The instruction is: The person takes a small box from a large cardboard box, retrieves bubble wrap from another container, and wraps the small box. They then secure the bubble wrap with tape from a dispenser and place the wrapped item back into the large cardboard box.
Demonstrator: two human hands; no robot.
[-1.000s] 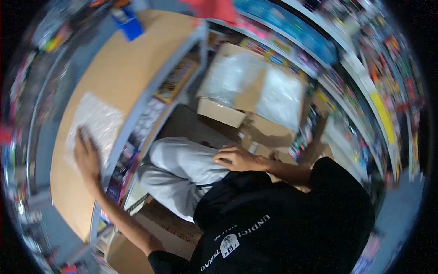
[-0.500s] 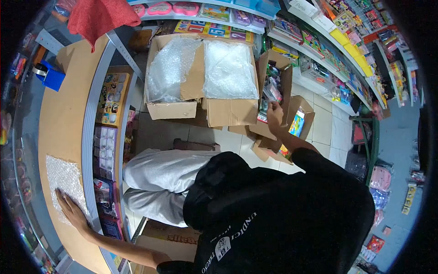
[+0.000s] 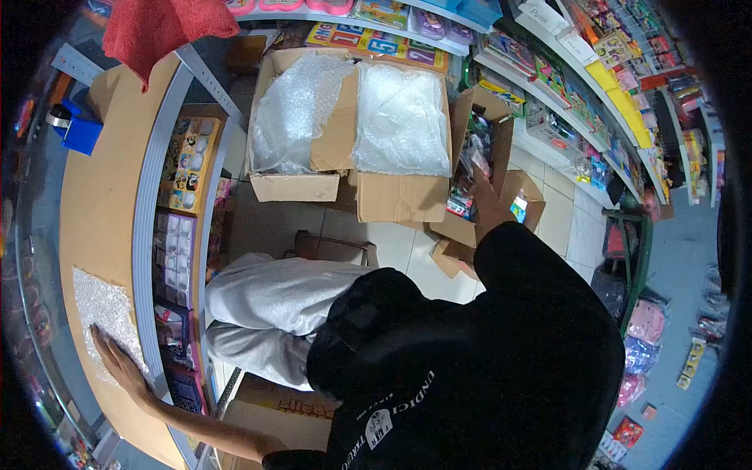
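My left hand (image 3: 120,362) lies flat with fingers stretched out on a small sheet of bubble wrap (image 3: 102,301), on the long wooden counter (image 3: 106,196). My right hand (image 3: 487,200) reaches into an open cardboard box (image 3: 502,149) with several small packaged goods inside. Its fingers are partly hidden among the goods and dim, so I cannot make out whether they hold anything. A clear plastic packet (image 3: 475,150) is close to the fingertips.
Two larger bubble-wrap pieces (image 3: 398,117) lie over an open carton (image 3: 403,200). A blue tape dispenser (image 3: 78,129) stands on the counter's far end, near a hanging red cloth (image 3: 160,31). Stocked shelves (image 3: 564,102) line the right; a second small box (image 3: 533,196) sits behind my right arm.
My right arm has reached farther in over the small box, and the hand is lower among its goods. My left hand stays on the bubble wrap. The view has shifted slightly.
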